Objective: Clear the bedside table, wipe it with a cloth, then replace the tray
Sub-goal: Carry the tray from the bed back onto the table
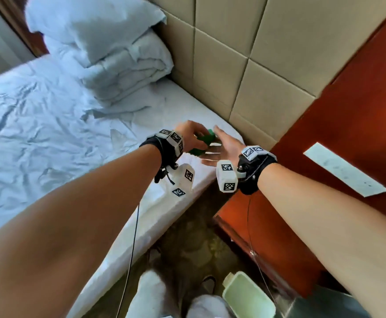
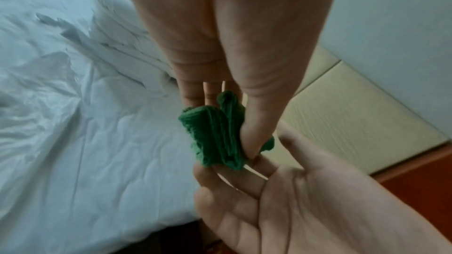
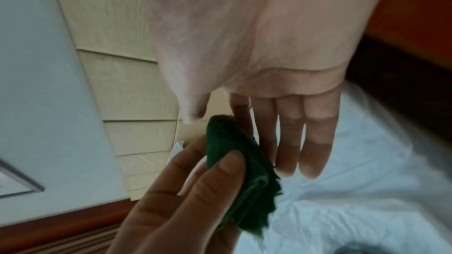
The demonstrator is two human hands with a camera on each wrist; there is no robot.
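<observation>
A folded green cloth (image 1: 204, 143) hangs above the bed's corner, pinched between the thumb and fingers of my left hand (image 1: 194, 136). In the left wrist view the cloth (image 2: 215, 138) sits under my thumb. My right hand (image 1: 219, 148) lies beside it, palm turned up, fingers straight and spread, holding nothing. The right wrist view shows those straight fingers (image 3: 286, 138) just behind the cloth (image 3: 244, 173). The red-brown bedside table (image 1: 370, 145) stands to the right with a flat white sheet (image 1: 345, 171) on it. No tray is in view.
The white bed (image 1: 49, 134) fills the left, with a folded duvet and pillow (image 1: 109, 53) by the beige padded headboard (image 1: 244, 65). A pale green bin (image 1: 247, 294) stands on the patterned floor near my feet, in the gap between bed and table.
</observation>
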